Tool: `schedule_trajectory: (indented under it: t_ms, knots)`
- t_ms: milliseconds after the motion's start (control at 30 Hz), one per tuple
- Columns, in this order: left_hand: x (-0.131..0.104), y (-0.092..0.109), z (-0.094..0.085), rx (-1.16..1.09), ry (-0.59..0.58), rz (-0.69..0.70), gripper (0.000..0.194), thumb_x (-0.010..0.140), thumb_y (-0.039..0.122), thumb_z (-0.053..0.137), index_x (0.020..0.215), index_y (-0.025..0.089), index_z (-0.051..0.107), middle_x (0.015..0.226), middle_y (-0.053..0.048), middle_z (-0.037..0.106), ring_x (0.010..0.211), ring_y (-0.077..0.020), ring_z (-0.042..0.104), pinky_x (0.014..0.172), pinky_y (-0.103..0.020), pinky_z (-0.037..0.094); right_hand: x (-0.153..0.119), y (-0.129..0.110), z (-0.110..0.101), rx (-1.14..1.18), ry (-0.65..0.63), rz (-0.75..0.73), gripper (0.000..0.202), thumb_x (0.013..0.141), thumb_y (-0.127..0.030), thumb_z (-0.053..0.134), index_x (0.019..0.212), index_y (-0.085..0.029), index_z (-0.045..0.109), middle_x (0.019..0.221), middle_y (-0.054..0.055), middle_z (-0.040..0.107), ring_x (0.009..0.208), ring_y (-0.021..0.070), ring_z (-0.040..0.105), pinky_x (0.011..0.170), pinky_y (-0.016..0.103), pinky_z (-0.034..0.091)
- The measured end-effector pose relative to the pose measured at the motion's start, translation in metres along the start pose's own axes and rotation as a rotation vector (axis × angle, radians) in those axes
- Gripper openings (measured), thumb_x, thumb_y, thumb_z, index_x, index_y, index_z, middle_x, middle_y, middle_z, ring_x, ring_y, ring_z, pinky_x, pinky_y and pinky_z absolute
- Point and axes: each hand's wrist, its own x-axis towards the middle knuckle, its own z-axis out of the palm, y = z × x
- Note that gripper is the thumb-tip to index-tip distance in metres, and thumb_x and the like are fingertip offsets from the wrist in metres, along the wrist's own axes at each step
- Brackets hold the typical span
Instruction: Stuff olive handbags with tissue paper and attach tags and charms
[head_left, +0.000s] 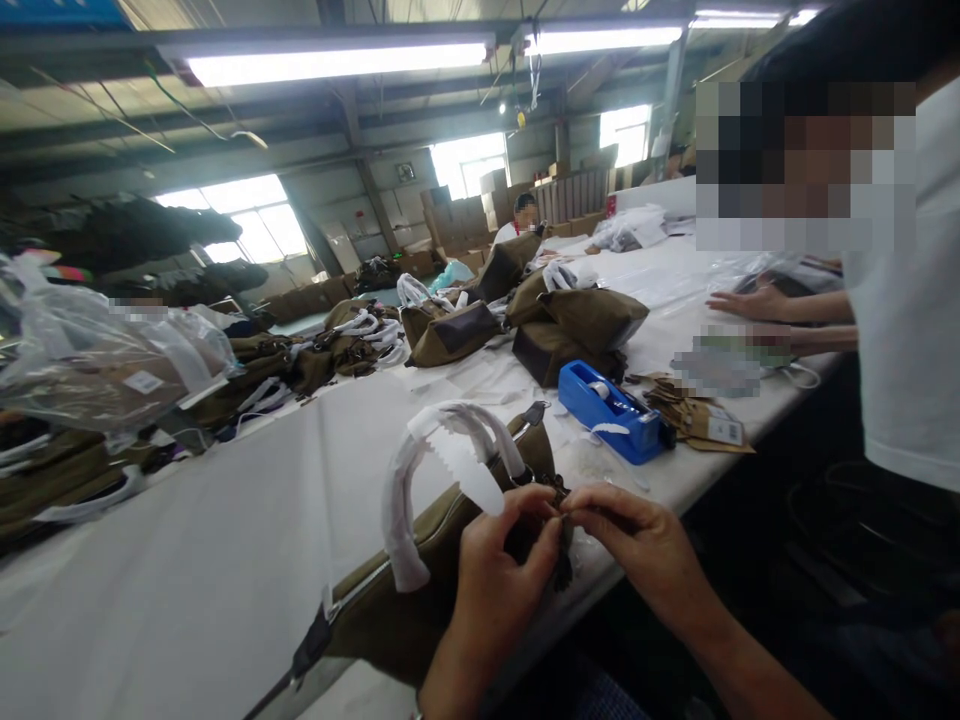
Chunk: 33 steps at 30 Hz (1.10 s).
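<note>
The left hand and right hand nearly meet, both pinching what looks like a dark tassel, though the grip itself is partly hidden. The olive bag stands just beyond and to the left of the hands, its white-wrapped handles arching up behind the left one. Beyond the right hand sit a blue tape dispenser and some brown tags.

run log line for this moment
left hand: at dark trim | right hand: same spot | exact grip: unclear | olive bag: on white table, handles wrapped | blue tape dispenser: beyond hands
</note>
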Motion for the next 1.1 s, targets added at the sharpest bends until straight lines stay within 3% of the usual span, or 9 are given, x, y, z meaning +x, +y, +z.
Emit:
schedule_trajectory:
  t_ms: [267,600,700,767,867,933,1000,1100]
  knots:
    - [0.001,0.0,0.0,0.024,-0.006,0.003,0.02,0.089,0.018,0.068,0.108,0.022,0.072,0.09,0.001,0.075,0.082,-0.0146,0.069,0.08,-0.026,0.054,-0.002,0.0,-0.001,-0.069,-0.018,-0.076,0.014,0.088,-0.041,0.074,0.087,-0.028,0.08,0.091,0.001,0.077,0.09,0.0221,0.07,0.082,0.029,0.057]
    - [-0.002,0.0,0.003,-0.01,0.074,-0.025,0.009,0.087,0.018,0.07,0.093,0.021,0.077,0.09,-0.002,0.079,0.087,-0.0195,0.074,0.084,-0.03,0.057,-0.009,-0.001,0.016,-0.114,0.079,-0.207,0.011,0.091,-0.035,0.072,0.085,-0.028,0.078,0.089,0.003,0.076,0.085,0.0224,0.071,0.08,0.031,0.059]
    - [0.0,-0.004,0.001,-0.07,0.086,-0.038,0.014,0.089,0.022,0.07,0.102,0.021,0.074,0.098,-0.004,0.078,0.093,-0.0207,0.073,0.089,-0.031,0.057,-0.006,0.004,0.012,-0.155,0.063,-0.239,0.012,0.093,-0.035,0.069,0.098,-0.031,0.079,0.104,0.003,0.076,0.099,0.0236,0.071,0.092,0.035,0.058]
    - [-0.002,-0.006,-0.002,-0.096,0.182,-0.057,0.02,0.092,0.028,0.067,0.111,0.022,0.07,0.105,-0.005,0.076,0.096,-0.0206,0.072,0.088,-0.031,0.056,-0.003,0.01,0.009,-0.209,0.133,-0.237,0.021,0.095,-0.037,0.066,0.112,-0.031,0.076,0.12,0.004,0.073,0.113,0.0259,0.067,0.102,0.041,0.054]
    - [-0.01,-0.006,-0.005,-0.011,0.31,-0.08,0.022,0.099,0.037,0.057,0.111,0.021,0.066,0.086,-0.002,0.073,0.071,-0.0159,0.068,0.068,-0.026,0.053,0.003,0.024,0.008,-0.275,0.2,-0.189,0.037,0.094,-0.041,0.065,0.128,-0.028,0.068,0.135,0.007,0.065,0.122,0.0287,0.062,0.106,0.048,0.051]
    - [-0.016,-0.002,-0.005,0.13,0.182,-0.096,0.025,0.1,0.041,0.054,0.097,0.021,0.068,0.069,0.0,0.068,0.057,-0.0153,0.062,0.057,-0.025,0.045,0.004,0.03,0.01,-0.248,0.135,-0.126,0.042,0.091,-0.041,0.067,0.13,-0.025,0.066,0.133,0.009,0.066,0.117,0.0285,0.065,0.1,0.046,0.056]
    - [-0.021,0.002,-0.002,0.306,0.002,-0.132,0.033,0.099,0.044,0.054,0.081,0.021,0.069,0.062,-0.003,0.067,0.054,-0.0181,0.062,0.056,-0.028,0.042,0.003,0.033,0.011,-0.206,0.095,-0.062,0.042,0.089,-0.041,0.069,0.126,-0.023,0.066,0.125,0.009,0.07,0.109,0.0275,0.068,0.091,0.041,0.059]
    - [-0.021,0.007,0.003,0.493,-0.051,-0.211,0.033,0.094,0.046,0.061,0.074,0.022,0.071,0.064,-0.008,0.073,0.06,-0.0259,0.07,0.059,-0.032,0.043,0.0,0.027,0.009,-0.199,0.118,-0.009,0.034,0.087,-0.043,0.072,0.114,-0.022,0.071,0.112,0.009,0.074,0.102,0.0276,0.07,0.088,0.04,0.059]
